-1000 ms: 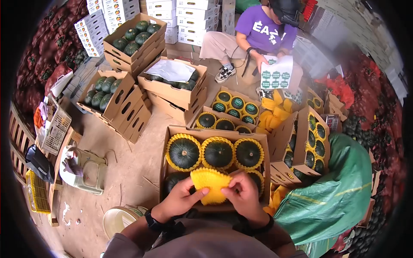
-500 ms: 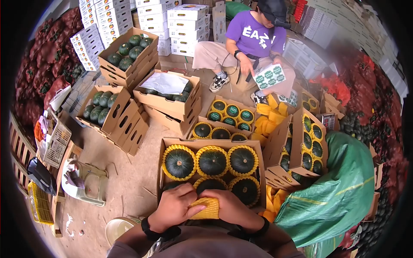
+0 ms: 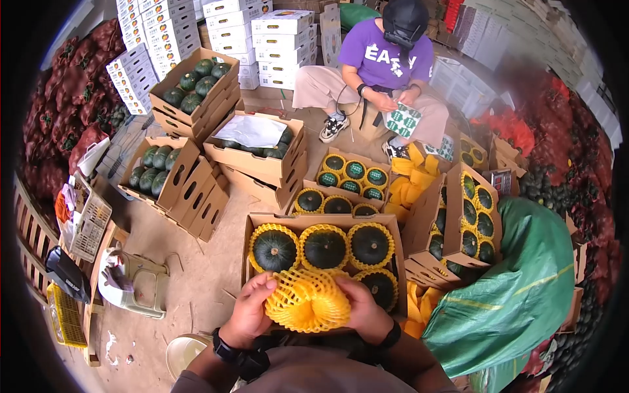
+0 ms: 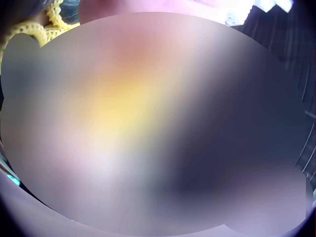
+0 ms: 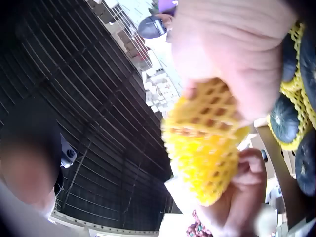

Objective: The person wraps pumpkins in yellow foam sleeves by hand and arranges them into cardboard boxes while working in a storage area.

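Grips [image 3: 249,310] [image 3: 367,310] hold netting [image 3: 308,305]; carton [image 3: 295,219]: four squashes [image 3: 325,247], maybe more.

This is a produce-packing warehouse: stacked white cardboard boxes [image 3: 171,39] and red mesh sacks [image 3: 72,98] line the brown floor's [image 3: 196,281] edges; brown cardboard cartons [image 3: 242,162] hold round dark-green squashes [image 3: 274,251].

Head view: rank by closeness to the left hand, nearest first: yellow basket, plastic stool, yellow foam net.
1. Yellow foam net: gripped by the left hand, in front of the body.
2. Plastic stool: off to the left.
3. Yellow basket: farther left, beyond the stool.
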`<action>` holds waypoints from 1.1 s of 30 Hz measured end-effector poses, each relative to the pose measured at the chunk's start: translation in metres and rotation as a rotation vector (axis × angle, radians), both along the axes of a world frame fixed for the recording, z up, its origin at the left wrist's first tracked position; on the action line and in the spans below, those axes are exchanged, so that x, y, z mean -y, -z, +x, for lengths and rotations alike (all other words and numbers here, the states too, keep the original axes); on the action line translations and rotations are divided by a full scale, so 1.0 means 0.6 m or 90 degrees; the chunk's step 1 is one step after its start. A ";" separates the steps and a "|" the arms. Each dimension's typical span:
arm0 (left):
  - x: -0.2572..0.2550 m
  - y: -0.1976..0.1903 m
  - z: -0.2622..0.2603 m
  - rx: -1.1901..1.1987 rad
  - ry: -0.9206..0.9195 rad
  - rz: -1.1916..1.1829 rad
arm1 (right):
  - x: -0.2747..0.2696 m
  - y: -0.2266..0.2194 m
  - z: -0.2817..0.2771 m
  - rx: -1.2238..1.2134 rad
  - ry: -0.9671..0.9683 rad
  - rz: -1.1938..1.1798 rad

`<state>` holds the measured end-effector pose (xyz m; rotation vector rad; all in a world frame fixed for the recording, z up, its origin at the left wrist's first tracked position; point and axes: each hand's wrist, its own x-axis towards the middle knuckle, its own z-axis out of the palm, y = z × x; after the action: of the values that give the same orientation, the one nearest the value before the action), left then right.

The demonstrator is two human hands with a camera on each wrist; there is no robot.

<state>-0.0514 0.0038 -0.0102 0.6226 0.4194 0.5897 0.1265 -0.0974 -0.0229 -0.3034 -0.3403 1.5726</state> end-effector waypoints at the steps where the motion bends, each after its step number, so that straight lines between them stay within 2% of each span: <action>1: 0.000 -0.005 0.001 0.058 -0.023 0.127 | 0.006 -0.013 0.000 -0.115 -0.003 0.019; 2: 0.003 -0.020 0.000 -0.008 -0.064 0.378 | 0.005 -0.008 -0.001 -0.133 -0.015 -0.006; 3: 0.007 -0.036 -0.002 -0.089 -0.147 0.610 | 0.005 -0.015 -0.004 -0.059 -0.021 0.038; 4: 0.007 -0.047 -0.009 -0.303 -0.239 0.945 | 0.006 -0.022 -0.005 0.016 -0.030 0.082; 5: 0.011 -0.038 -0.024 -0.428 -0.261 1.140 | 0.014 -0.005 0.007 0.245 -0.015 0.072; 6: 0.012 -0.035 -0.027 -0.423 -0.307 1.182 | 0.004 0.016 0.001 0.280 0.059 0.059; 8: 0.003 -0.031 -0.024 -0.247 -0.124 0.889 | -0.031 0.021 0.003 0.203 0.225 -0.034; 9: -0.005 -0.034 -0.011 -0.228 -0.063 0.899 | -0.036 0.006 -0.013 0.197 0.179 -0.081; 10: -0.009 -0.024 -0.014 -0.258 -0.011 0.958 | -0.026 0.019 -0.027 0.498 0.044 0.015; 12: 0.007 0.011 -0.044 -0.178 0.074 0.263 | -0.003 -0.019 -0.045 0.919 -0.148 0.075; 13: 0.000 0.022 -0.048 0.139 0.119 -0.047 | -0.008 -0.015 -0.048 0.786 0.002 0.022; 14: 0.016 0.010 -0.058 0.151 0.103 -0.204 | -0.009 -0.033 -0.044 0.457 0.041 -0.209; 16: 0.013 -0.030 -0.057 -0.072 0.177 0.102 | -0.015 -0.041 -0.034 0.113 0.049 -0.235; 17: 0.002 0.026 -0.075 -0.231 0.130 0.402 | -0.001 -0.042 -0.035 0.138 -0.021 -0.226; 18: -0.006 0.024 -0.090 -0.475 0.064 0.495 | 0.020 0.002 -0.031 0.336 -0.112 -0.230; 20: -0.023 -0.035 -0.075 -0.646 0.000 0.779 | 0.034 -0.014 -0.058 0.515 -0.204 -0.183; 21: -0.025 -0.025 -0.067 -0.711 0.066 0.814 | 0.034 0.025 -0.061 0.468 -0.280 -0.195; 23: -0.026 0.012 -0.047 -0.837 0.208 0.876 | 0.002 0.029 -0.077 0.353 -0.310 -0.311; 25: -0.027 0.021 -0.020 -0.928 0.263 0.821 | -0.039 0.043 -0.098 0.203 -0.286 -0.436; 26: -0.031 0.021 -0.008 -0.970 0.286 0.798 | -0.040 0.061 -0.104 0.163 -0.245 -0.386; 27: -0.033 0.020 -0.013 -0.959 0.231 0.850 | -0.033 0.080 -0.111 0.123 -0.202 -0.337; 28: -0.042 0.008 -0.023 -0.878 0.206 0.838 | -0.037 0.067 -0.114 0.083 -0.160 -0.287; 29: -0.049 -0.014 -0.037 -0.797 0.187 0.825 | -0.018 0.036 -0.101 0.104 -0.168 -0.343; 30: -0.052 -0.036 -0.045 -0.715 0.168 0.806 | -0.003 0.013 -0.092 0.117 -0.164 -0.313; 31: -0.043 -0.054 -0.053 -0.638 0.154 0.735 | 0.006 0.020 -0.083 0.425 -0.048 -0.165; 32: -0.032 -0.051 -0.047 -0.516 0.137 0.592 | 0.016 0.026 -0.074 0.724 0.074 -0.006; 33: -0.021 -0.047 -0.038 -0.393 0.117 0.451 | 0.013 0.006 -0.056 0.785 0.118 -0.046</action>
<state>-0.0739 0.0165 0.0178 1.5233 0.7254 0.3487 0.0931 -0.1055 -0.0264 -1.3189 -1.1537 1.0469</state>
